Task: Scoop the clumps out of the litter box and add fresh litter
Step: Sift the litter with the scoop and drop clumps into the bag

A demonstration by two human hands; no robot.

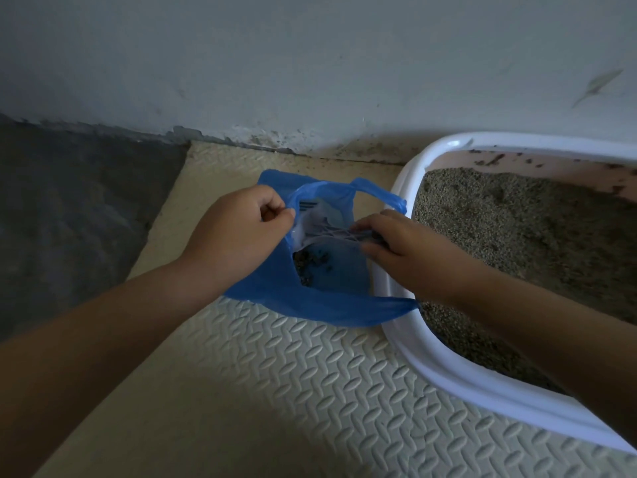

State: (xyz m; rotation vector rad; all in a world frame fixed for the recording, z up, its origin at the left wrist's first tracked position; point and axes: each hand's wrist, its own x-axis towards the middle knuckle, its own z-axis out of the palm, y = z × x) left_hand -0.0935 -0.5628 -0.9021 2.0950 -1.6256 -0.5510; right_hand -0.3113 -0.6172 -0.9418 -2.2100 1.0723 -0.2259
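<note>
Tipping into the blue bag point(310, 305), the scoop point(322, 232) is gripped in the curled fingers of the right hand point(406, 250), likely so clumps point(310, 263) drop inside. The bag's rim is pinched by the left hand point(238, 229) to keep its mouth open. The litter box point(448, 377) is set just beside it at the mat's point(275, 391) right edge.

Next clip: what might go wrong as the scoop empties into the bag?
Only the left hand pinches the thin blue plastic bag open; a slip could drop its rim. The pale slotted plastic scoop in the right hand sits at the bag's mouth, so contents could miss onto the cream embossed foam mat.
</note>
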